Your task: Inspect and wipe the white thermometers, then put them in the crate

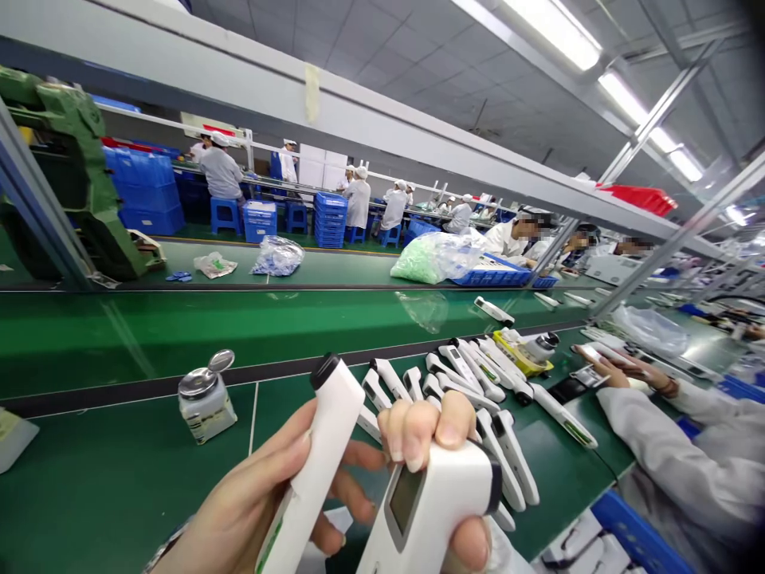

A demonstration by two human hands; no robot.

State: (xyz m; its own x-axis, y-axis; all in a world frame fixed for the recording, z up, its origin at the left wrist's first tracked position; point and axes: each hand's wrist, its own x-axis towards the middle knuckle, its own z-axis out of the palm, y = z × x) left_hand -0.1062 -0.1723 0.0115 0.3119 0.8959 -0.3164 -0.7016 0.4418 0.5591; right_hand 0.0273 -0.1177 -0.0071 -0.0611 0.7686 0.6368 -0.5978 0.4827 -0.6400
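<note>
My left hand [239, 494] is closed around a white handheld infrared thermometer [331, 426], its black-tipped head pointing up and a green strip showing low on its edge. In my right hand [430, 426] is a second white thermometer [445, 486], with a dark screen facing left and a black tip at the right; my fingers wrap over its top. Just beyond my hands lies a pile of similar white thermometers [460, 367], some with screens or green boards showing. A small bottle with a raised metal lid [206, 402] stands on the green bench to the left.
A co-worker's arms [663, 422] in white sleeves work at the right. A yellow tray [523, 351] holds another metal-topped bottle. Behind runs a green conveyor belt [179, 319] carrying a thermometer. A blue bin [637, 530] sits at lower right. A shelf beam [358, 119] crosses above.
</note>
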